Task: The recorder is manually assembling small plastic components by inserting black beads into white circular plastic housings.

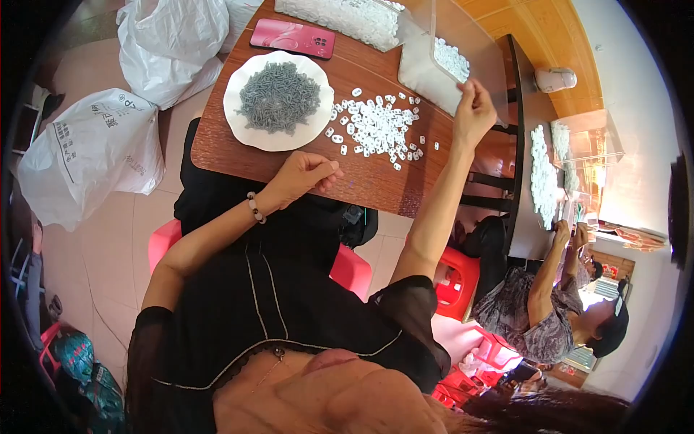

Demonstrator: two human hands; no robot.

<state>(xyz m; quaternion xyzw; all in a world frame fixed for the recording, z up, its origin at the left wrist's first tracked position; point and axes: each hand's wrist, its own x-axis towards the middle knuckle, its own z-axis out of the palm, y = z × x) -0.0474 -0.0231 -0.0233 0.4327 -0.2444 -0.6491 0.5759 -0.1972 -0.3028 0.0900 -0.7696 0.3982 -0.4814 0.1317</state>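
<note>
My left hand (307,176) is at the table's near edge, just below a white scalloped plate (241,134). Its thumb and fingertips are pinched together; whatever may be between them is too small to make out. On the plate lies a heap of small grey screw-like pieces (280,98). Right of it, small white pieces with two dark holes each (379,126) are spread in a loose pile. My right hand (475,116) is raised at the near right side of a clear plastic bin (423,76), its fingers also pinched. Further white pieces (451,59) lie inside that bin.
A pink phone (293,38) lies behind the plate. Another clear tray of white pieces (343,20) stands at the far edge. White sacks (94,155) stand on the floor at left. At right, a co-worker (538,307) sits at another table with white pieces (543,177).
</note>
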